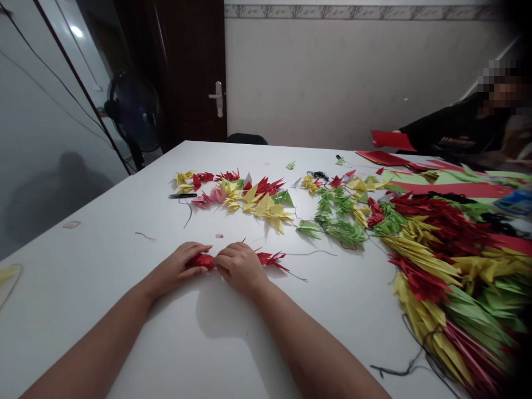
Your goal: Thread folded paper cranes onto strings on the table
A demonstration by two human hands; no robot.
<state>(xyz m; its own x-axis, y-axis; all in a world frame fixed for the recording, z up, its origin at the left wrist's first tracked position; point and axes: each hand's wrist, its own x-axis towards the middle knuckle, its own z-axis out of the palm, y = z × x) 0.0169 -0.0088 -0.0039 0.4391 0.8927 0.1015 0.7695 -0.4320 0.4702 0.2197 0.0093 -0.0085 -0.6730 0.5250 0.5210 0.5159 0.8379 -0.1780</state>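
Observation:
A string of red folded paper pieces (pixel 270 259) lies on the white table (pixel 124 343) in front of me. My left hand (pixel 183 265) is curled round its left end, thumb and fingers on either side of the red paper. Over the middle of the same string, my right hand (pixel 240 266) has its fingers bent down on the paper, close beside the left hand. Spiky red tips stick out to the right of that hand, and a thin thread (pixel 311 252) trails from them across the table.
Beyond my hands lie yellow, pink and red folded chains (pixel 249 200) and black scissors (pixel 183 195). Green pieces (pixel 343 230) and a large multicoloured heap (pixel 449 266) cover the right side. A person in black (pixel 449 130) sits back right near red sheets (pixel 393 139).

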